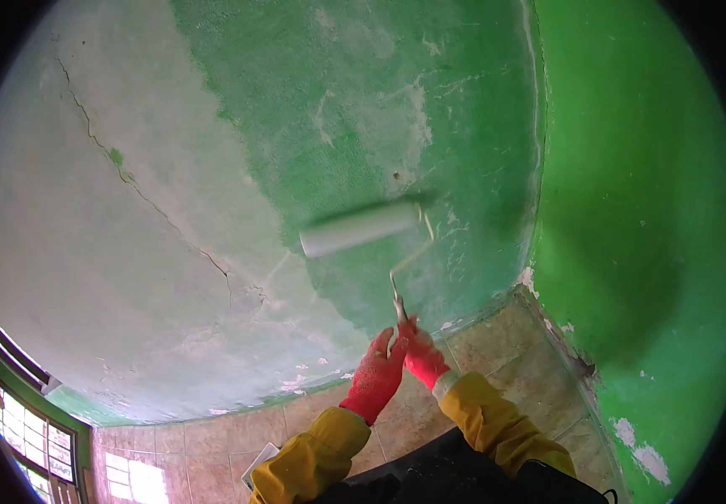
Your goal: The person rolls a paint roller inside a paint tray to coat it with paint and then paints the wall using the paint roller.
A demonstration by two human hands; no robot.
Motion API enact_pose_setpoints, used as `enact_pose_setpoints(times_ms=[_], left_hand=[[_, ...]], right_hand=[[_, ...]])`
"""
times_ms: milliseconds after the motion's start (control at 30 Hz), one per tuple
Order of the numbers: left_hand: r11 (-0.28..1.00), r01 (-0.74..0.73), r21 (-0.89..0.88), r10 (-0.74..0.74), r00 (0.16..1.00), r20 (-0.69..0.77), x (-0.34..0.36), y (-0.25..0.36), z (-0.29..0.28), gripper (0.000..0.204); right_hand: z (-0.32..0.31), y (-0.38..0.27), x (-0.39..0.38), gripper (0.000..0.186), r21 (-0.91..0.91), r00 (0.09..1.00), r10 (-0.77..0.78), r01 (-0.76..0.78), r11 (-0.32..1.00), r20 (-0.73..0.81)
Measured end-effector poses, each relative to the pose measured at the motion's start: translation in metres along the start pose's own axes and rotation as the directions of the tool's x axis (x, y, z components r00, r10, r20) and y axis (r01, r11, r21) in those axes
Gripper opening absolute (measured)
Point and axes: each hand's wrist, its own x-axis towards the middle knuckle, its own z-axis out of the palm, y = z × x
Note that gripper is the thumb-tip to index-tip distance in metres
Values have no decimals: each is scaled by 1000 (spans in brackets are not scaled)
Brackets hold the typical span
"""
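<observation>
A paint roller [361, 231] with a pale, motion-blurred sleeve lies against the green wall, tilted slightly up to the right. Its bent wire frame [411, 260] runs down from the sleeve's right end to the handle. On that handle is my right hand [424, 353], in a red glove, with the fingers wrapped round it. Just left and lower, my left hand [376, 376], also red-gloved, closes on the handle's lower part, which is mostly hidden. Both forearms wear mustard-yellow sleeves.
The wall ahead has a whitish coated area [128, 277] on the left with a long crack, and bare green on the right. A bright green side wall [640, 210] meets it at a corner. Below are tiled floor [505, 340], a white-edged object [262, 462] and a barred window [39, 441].
</observation>
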Motion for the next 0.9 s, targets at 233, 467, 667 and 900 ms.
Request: enact_pose_setpoints(times_ms=[233,467,667,900], left_hand=[[966,-257,-13,250,949,-193,45,49,-15,46],[992,-125,-31,125,992,25,44,5,29,58],[987,-44,155,-12,939,345,15,8,35,65],[918,-369,-149,391,906,165,37,36,37,60]], right_hand=[[-84,-135,105,56,192,989,59,-85,978,138],[-65,-13,15,52,-39,970,215,-212,976,117],[-36,84,-65,37,-306,976,193,-153,940,105],[-48,17,63,55,-194,899,399,-365,911,183]])
